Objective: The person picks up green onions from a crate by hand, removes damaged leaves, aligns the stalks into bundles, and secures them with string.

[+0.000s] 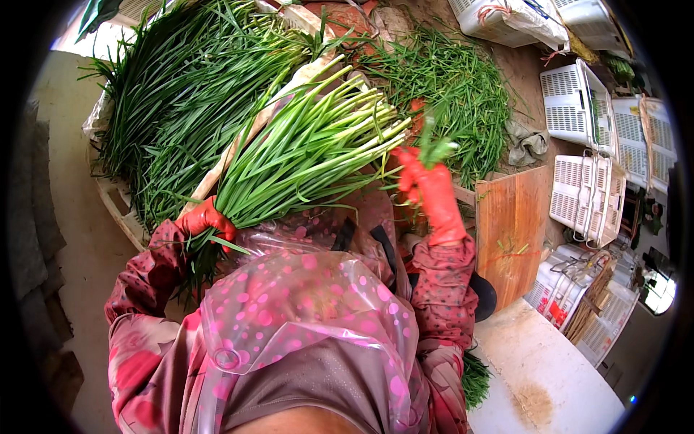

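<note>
My left hand [207, 221], in a red rubber glove, grips a thick bunch of garlic chives [303, 157] around its leafy part. The pale stem ends fan out up and to the right, and the leaf tips hang below the fist. Just right of those stem ends is my right hand [425, 176], also red-gloved, with a small blurred tuft of green leaves [434, 144] in its fingers. Under the bunch, a clear plastic apron with pink dots [309, 287] covers my lap.
A large white plastic crate [116, 200] at upper left is heaped with chives [190, 108]. Loose green trimmings [444, 92] lie piled on the floor ahead. At right stand a wooden board [509, 233], a white slab [542, 369] and several white slotted crates [583, 195].
</note>
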Motion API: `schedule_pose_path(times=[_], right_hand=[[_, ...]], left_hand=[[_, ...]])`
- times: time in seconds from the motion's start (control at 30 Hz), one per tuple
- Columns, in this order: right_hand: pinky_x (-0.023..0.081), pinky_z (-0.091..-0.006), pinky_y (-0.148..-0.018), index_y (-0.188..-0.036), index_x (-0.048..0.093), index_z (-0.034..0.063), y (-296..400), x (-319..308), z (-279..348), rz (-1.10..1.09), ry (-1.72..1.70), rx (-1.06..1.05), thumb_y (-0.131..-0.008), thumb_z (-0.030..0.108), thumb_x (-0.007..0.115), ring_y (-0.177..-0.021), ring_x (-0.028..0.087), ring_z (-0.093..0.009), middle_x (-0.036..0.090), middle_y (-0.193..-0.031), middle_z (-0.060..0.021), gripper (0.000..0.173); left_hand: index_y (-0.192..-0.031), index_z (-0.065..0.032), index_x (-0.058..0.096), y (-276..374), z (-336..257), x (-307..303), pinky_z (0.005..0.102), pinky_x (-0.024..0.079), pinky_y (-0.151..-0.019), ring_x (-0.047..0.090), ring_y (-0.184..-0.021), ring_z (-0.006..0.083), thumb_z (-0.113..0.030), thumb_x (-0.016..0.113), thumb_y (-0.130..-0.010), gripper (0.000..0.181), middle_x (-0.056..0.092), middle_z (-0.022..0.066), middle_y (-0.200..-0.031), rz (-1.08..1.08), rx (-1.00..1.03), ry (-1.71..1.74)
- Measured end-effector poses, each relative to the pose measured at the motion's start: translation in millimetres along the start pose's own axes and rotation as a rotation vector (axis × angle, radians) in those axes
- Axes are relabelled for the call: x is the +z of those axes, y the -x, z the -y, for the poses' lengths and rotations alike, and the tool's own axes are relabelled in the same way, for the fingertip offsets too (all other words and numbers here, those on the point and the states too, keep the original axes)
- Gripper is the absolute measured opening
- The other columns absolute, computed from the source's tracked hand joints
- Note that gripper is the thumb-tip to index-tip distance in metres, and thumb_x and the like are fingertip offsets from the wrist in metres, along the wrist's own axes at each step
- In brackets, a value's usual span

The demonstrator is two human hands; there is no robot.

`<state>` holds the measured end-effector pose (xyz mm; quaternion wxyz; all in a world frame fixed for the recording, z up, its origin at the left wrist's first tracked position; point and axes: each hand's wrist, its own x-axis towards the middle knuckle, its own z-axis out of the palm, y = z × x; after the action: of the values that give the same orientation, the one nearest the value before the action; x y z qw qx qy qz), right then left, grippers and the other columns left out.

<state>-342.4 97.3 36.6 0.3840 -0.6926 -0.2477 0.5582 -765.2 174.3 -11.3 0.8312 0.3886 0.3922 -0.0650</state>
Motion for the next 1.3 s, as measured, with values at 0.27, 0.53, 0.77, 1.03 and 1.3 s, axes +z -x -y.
schedule_pose_path(times=[0.27,0.53,0.77,1.03,1.3], right_hand=[[0.031,-0.0241,-0.043,-0.081,0.068,0.0020,-13.0,-46.8,-30.3,-0.157,-0.271,0.004,-0.093,0.027,0.059,-0.045,0.042,-0.008,0.047,-0.054,0.0024,0.030],[0.050,-0.0359,-0.060,-0.086,0.072,0.0070,21.8,3.5,40.0,-0.059,0.928,-0.263,-0.087,0.049,0.065,-0.064,0.065,-0.023,0.065,-0.068,-0.0094,0.043],[0.052,-0.0512,-0.064,-0.099,0.066,0.0085,-26.3,-21.5,-44.0,-0.306,1.195,-0.141,-0.091,0.037,0.055,-0.078,0.066,-0.045,0.068,-0.081,-0.0208,0.031],[0.050,-0.0281,-0.077,-0.116,0.067,0.0081,-48.8,1.1,16.7,0.167,0.084,-0.275,-0.083,0.020,0.075,-0.091,0.064,-0.015,0.071,-0.099,-0.0091,0.036],[0.053,-0.0376,-0.059,-0.101,0.065,0.0030,-108.8,-22.4,-30.1,-0.427,0.375,-0.090,-0.084,0.019,0.063,-0.066,0.069,-0.026,0.071,-0.078,-0.0134,0.024]], left_hand=[[-0.099,0.0019,0.066,2.4,-6.5,-2.6,0.0302,0.050,-0.052,0.062,-0.059,0.0177,-0.005,0.072,-0.070,0.031,0.067,0.0110,-0.072,-0.038,0.120,-0.142],[-0.103,0.0002,0.068,7.9,-17.2,7.4,0.0304,0.049,-0.055,0.061,-0.066,0.0150,-0.001,0.074,-0.072,0.031,0.067,0.0079,-0.078,-0.100,0.092,-0.119],[-0.104,0.0008,0.068,5.1,3.6,-15.9,0.0318,0.048,-0.058,0.060,-0.069,0.0127,0.000,0.073,-0.074,0.030,0.068,0.0057,-0.083,0.082,0.255,-0.328],[-0.115,-0.0001,0.067,1.9,-27.2,-6.6,0.0317,0.052,-0.066,0.064,-0.076,0.0153,-0.003,0.072,-0.075,0.041,0.071,0.0067,-0.092,0.031,0.061,-0.265],[-0.090,0.0002,0.071,-4.5,-16.2,-23.5,0.0333,0.052,-0.063,0.064,-0.069,0.0188,0.002,0.068,-0.068,0.022,0.069,0.0102,-0.075,0.076,0.010,-0.241]])
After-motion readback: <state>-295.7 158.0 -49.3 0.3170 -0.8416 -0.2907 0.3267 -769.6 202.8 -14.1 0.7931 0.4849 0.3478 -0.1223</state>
